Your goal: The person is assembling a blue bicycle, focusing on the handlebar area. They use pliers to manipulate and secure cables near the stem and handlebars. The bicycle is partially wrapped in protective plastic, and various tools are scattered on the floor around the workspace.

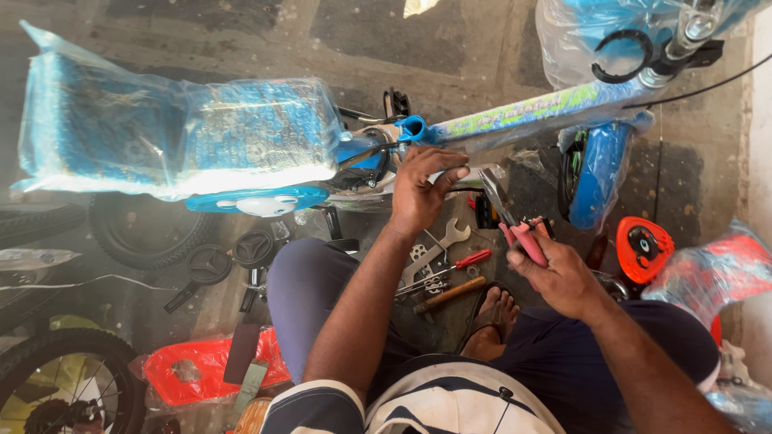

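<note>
Closest to me, I see my striped shirt (450, 402) and both bent knees, with one bare foot (494, 317) on the concrete floor (241, 32). Just ahead of the foot lie loose tools: a wooden-handled hammer (450, 294), a red-handled screwdriver (470, 259) and a flat metal spanner (441, 245), all near one another. My right hand (555, 273) is clenched around the pink handles of a pair of pliers (515, 225), whose metal nose points up toward the bicycle frame (523, 112). I cannot tell whether the nose grips anything. My left hand (422, 189) is wrapped over a part just under the frame's blue tube, fingers curled tight on it, beside the seat clamp. Off to my left, black plastic wheels (209, 265) and an orange plastic-wrapped part (193, 374) rest on the floor, with a tyre (64, 378) at the corner. Further out, the blue bicycle stands across my view, its padded seat (177, 137) and its front fork (599, 173) in clear plastic wrap. An orange round part (643, 245) sits at my right.
</note>
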